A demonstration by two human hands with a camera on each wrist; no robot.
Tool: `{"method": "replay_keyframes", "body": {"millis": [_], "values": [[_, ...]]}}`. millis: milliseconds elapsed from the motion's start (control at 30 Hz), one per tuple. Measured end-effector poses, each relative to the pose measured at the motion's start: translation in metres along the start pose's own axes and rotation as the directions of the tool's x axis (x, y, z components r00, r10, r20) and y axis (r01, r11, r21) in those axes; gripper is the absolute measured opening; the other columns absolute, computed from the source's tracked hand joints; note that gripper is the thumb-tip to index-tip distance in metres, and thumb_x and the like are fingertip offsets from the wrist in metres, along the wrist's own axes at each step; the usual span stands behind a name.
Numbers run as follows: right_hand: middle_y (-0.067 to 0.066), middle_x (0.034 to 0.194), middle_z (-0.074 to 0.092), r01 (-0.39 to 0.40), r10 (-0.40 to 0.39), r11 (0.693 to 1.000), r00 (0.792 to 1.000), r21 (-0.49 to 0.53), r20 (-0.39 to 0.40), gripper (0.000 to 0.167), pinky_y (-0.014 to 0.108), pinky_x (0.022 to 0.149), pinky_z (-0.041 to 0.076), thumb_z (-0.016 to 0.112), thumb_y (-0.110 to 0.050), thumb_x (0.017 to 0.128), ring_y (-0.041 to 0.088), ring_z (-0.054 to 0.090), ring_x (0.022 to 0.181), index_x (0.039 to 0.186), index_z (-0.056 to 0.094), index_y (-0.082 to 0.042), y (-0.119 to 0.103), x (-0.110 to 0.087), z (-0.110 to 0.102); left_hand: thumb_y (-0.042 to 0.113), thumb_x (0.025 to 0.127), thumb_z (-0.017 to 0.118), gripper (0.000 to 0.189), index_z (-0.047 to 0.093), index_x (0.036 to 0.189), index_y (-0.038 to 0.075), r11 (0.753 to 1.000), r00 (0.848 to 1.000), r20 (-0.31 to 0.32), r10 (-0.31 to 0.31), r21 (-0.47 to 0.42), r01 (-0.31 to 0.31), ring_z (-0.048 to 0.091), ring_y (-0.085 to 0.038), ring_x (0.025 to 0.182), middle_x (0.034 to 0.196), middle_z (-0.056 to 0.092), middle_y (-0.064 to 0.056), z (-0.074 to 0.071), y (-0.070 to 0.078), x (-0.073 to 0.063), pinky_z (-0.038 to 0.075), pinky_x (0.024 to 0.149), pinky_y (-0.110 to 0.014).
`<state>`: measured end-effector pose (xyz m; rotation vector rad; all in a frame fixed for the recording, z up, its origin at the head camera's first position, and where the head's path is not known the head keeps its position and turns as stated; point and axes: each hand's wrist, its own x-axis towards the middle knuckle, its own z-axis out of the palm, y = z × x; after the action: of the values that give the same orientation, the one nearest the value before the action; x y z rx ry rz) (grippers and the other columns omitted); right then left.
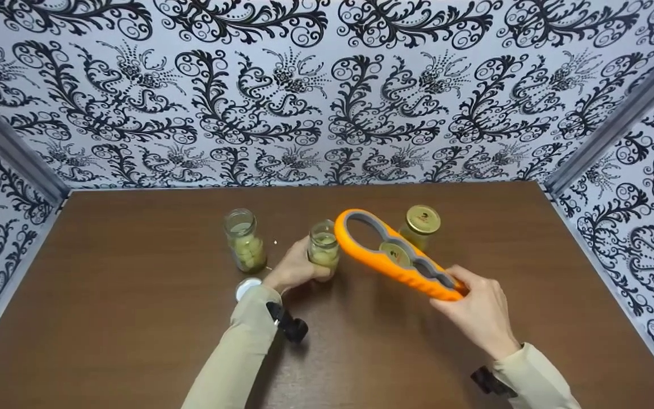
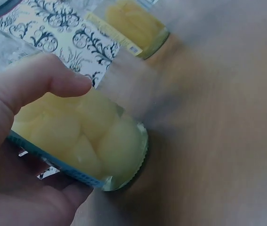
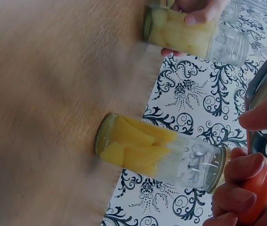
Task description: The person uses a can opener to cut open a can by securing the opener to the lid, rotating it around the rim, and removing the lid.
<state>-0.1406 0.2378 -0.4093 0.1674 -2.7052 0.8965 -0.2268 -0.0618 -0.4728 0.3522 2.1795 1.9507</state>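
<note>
My left hand (image 1: 296,264) grips a glass jar (image 1: 323,244) without a lid, pale fruit pieces in liquid inside. In the left wrist view, the thumb (image 2: 62,80) lies across the jar's side and the jar's base is close to the table. My right hand (image 1: 480,304) holds the handle end of an orange jar opener (image 1: 384,266) with grey-lined openings. A gold lid (image 1: 395,254) shows within the opener's middle opening. The opener's wide end is up beside the held jar's mouth. Behind the opener stands a jar (image 3: 142,146) of yellow fruit slices, with its gold lid (image 1: 423,219) on.
Left of the held jar stands another lidless jar (image 1: 246,244) of pale fruit. A white disc (image 1: 246,288), like an upturned lid, lies on the brown table (image 1: 134,272), partly behind my left sleeve. Patterned walls (image 1: 281,102) enclose the table's back and sides.
</note>
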Motion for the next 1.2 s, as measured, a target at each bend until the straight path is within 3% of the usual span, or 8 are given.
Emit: {"method": "replay_keyframes", "body": {"millis": [100, 367, 567, 667, 800, 1033, 1200], "values": [[-0.007, 0.060, 0.051, -0.019, 0.019, 1.000, 1.000, 0.011, 0.012, 0.023, 0.030, 0.050, 0.029, 0.081, -0.011, 0.063, 0.015, 0.042, 0.052, 0.081, 0.068, -0.019, 0.001, -0.003, 0.003, -0.013, 0.059, 0.070, 0.059, 0.054, 0.115, -0.005, 1.000, 0.999, -0.051, -0.004, -0.018, 0.003, 0.055, -0.020, 0.081, 0.089, 0.062, -0.006, 0.002, -0.002, 0.004, 0.044, 0.079, -0.031], [-0.008, 0.061, 0.052, -0.023, 0.023, 1.000, 1.000, 0.016, 0.008, 0.025, 0.030, 0.050, 0.029, 0.081, -0.011, 0.060, 0.014, 0.042, 0.053, 0.081, 0.069, -0.019, 0.001, -0.008, 0.008, -0.009, 0.062, 0.074, 0.056, 0.055, 0.114, -0.001, 0.997, 0.983, -0.178, -0.044, 0.049, 0.054, 0.054, -0.023, 0.085, 0.091, 0.062, -0.007, 0.006, 0.000, 0.013, 0.044, 0.079, -0.034], [-0.009, 0.061, 0.052, -0.023, 0.023, 0.999, 1.000, 0.025, 0.000, 0.026, 0.029, 0.050, 0.029, 0.081, -0.010, 0.060, 0.014, 0.042, 0.052, 0.081, 0.069, -0.019, 0.002, -0.010, 0.009, -0.003, 0.062, 0.080, 0.088, 0.038, 0.138, 0.007, 0.993, 0.966, -0.254, -0.043, 0.097, 0.070, 0.053, -0.032, 0.104, 0.119, 0.058, -0.017, 0.006, 0.003, 0.010, 0.040, 0.094, -0.042], [-0.010, 0.058, 0.049, -0.032, 0.032, 0.999, 0.999, 0.024, 0.000, 0.027, 0.029, 0.049, 0.028, 0.081, -0.009, 0.060, 0.013, 0.041, 0.051, 0.079, 0.067, -0.023, 0.003, -0.011, 0.011, -0.004, 0.062, 0.082, 0.098, 0.028, 0.144, 0.007, 0.996, 0.965, -0.262, 0.004, 0.082, 0.018, 0.045, -0.034, 0.122, 0.137, 0.046, -0.023, 0.005, 0.004, 0.006, 0.030, 0.106, -0.043], [-0.010, 0.056, 0.044, -0.041, 0.041, 0.999, 0.999, 0.026, 0.012, 0.028, 0.028, 0.049, 0.026, 0.081, -0.010, 0.061, 0.012, 0.038, 0.050, 0.078, 0.065, -0.025, 0.003, -0.013, 0.012, -0.005, 0.064, 0.081, 0.099, 0.024, 0.144, 0.004, 0.996, 0.966, -0.247, 0.077, 0.071, -0.061, 0.032, -0.034, 0.135, 0.147, 0.033, -0.027, 0.003, 0.010, -0.005, 0.022, 0.112, -0.045], [-0.009, 0.060, 0.047, -0.041, 0.041, 0.999, 0.999, 0.017, 0.027, 0.028, 0.030, 0.051, 0.028, 0.082, -0.012, 0.061, 0.013, 0.040, 0.053, 0.081, 0.065, -0.024, 0.001, -0.015, 0.013, 0.000, 0.065, 0.083, 0.105, 0.018, 0.147, 0.007, 0.982, 0.957, -0.227, 0.183, 0.089, -0.166, 0.019, -0.036, 0.141, 0.152, 0.021, -0.022, 0.004, 0.021, -0.025, 0.018, 0.113, -0.047], [-0.010, 0.061, 0.049, -0.021, 0.021, 1.000, 1.000, 0.010, 0.023, 0.029, 0.032, 0.051, 0.030, 0.082, -0.013, 0.061, 0.014, 0.042, 0.054, 0.082, 0.065, -0.024, 0.001, -0.016, 0.015, -0.002, 0.066, 0.081, 0.102, 0.021, 0.147, 0.008, 0.982, 0.948, -0.259, 0.187, 0.086, -0.170, 0.022, -0.037, 0.140, 0.152, 0.021, -0.021, 0.005, 0.027, -0.039, 0.021, 0.112, -0.049]]}}
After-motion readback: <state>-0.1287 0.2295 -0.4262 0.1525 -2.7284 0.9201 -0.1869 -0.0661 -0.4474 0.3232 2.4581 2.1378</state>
